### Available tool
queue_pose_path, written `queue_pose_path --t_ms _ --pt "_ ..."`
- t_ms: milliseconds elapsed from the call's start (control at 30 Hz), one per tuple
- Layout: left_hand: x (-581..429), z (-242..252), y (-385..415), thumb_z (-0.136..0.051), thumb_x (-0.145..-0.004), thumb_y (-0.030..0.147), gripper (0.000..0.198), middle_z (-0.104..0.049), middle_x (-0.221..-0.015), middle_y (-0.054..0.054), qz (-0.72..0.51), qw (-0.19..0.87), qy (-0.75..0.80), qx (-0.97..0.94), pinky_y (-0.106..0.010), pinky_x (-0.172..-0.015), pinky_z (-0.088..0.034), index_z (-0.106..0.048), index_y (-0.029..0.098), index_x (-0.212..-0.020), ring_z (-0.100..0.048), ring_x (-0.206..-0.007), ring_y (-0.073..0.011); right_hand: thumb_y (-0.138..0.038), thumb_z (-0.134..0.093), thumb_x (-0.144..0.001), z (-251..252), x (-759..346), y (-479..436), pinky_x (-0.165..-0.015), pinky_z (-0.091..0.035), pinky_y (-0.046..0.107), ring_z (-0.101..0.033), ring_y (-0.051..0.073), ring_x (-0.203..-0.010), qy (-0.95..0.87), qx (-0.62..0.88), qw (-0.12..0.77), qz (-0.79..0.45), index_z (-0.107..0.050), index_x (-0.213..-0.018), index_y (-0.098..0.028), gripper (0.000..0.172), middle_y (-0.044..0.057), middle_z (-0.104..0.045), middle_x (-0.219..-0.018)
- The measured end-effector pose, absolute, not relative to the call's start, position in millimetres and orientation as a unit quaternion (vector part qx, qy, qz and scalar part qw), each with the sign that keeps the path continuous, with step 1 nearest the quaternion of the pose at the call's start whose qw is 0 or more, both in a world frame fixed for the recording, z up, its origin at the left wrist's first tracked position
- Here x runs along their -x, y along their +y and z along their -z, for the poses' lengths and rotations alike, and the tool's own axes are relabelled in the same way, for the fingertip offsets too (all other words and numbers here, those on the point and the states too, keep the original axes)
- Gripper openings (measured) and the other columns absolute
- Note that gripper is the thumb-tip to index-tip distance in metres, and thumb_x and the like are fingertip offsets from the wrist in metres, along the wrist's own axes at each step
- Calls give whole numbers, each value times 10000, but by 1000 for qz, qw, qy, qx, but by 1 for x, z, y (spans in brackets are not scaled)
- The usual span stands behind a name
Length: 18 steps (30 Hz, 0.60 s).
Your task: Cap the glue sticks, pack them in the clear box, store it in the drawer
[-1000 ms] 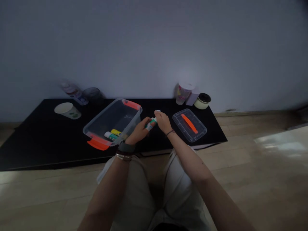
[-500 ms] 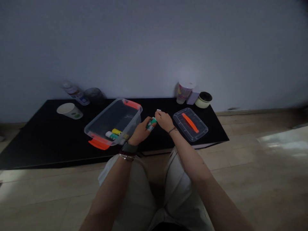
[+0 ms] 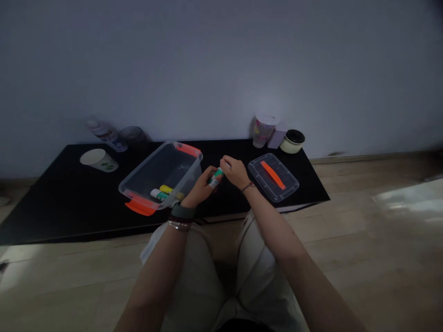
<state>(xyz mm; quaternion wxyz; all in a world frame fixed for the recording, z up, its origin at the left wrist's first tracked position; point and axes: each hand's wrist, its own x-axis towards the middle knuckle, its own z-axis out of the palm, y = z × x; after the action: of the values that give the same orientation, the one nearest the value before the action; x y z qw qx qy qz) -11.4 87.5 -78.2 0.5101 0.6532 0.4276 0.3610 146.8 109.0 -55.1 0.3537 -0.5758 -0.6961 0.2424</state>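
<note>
Above the dark table, my left hand [image 3: 201, 188] is closed around a green and white glue stick [image 3: 215, 178], which is held tilted. My right hand [image 3: 235, 172] is pinched at the upper end of the stick, with a small white cap [image 3: 227, 164] partly showing between its fingers. My fingers hide whether cap and stick touch. Left of my hands stands an uncovered clear plastic box [image 3: 162, 170] with orange latches. Inside it lie another green glue stick with a white cap [image 3: 158, 194] and a yellow tube [image 3: 166, 189].
A clear lid [image 3: 289, 186] with an orange handle lies to the right. Behind it are a patterned plastic cup [image 3: 263, 131], a lilac box [image 3: 277, 137] and a cream pot [image 3: 292, 142]. At left, a paper cup [image 3: 98, 160], a spray can [image 3: 107, 136] and a dark round container [image 3: 134, 136].
My right hand has shifted slightly left and down, closer against the glue stick's end, and less of the white cap shows. The left hand keeps its hold.
</note>
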Motion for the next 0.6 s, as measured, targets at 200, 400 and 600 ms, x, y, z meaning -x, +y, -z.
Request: queue_pose_path --t_ms 200,400,600 --pt "8 76 84 -615 -855 423 219 -605 -802 -20 -315 305 535 -722 -254 -607 -339 -561 249 -976 -574 -727 -200 -286 -495 -940 60 -143 113 -608 -267 277 -463 167 -643 -650 649 312 -244 -563 -689 -232 265 12 -541 -679" --pt "7 81 87 -560 -896 480 262 -586 -773 4 -335 388 492 -704 -243 -580 -375 -509 232 -962 -538 -606 -145 -453 -487 -969 64 -147 112 -599 -275 269 -449 146 -609 -654 613 359 -260 -509 -641 -226 399 -10 -489 -623" --pt "10 87 92 -552 -884 582 382 -572 -745 27 -377 513 452 -624 -217 -534 -403 -491 210 -948 -498 -546 -95 -527 -439 -977 64 -147 109 -620 -325 239 -486 123 -627 -663 567 414 -260 -573 -804 -226 372 -33 -531 -675"
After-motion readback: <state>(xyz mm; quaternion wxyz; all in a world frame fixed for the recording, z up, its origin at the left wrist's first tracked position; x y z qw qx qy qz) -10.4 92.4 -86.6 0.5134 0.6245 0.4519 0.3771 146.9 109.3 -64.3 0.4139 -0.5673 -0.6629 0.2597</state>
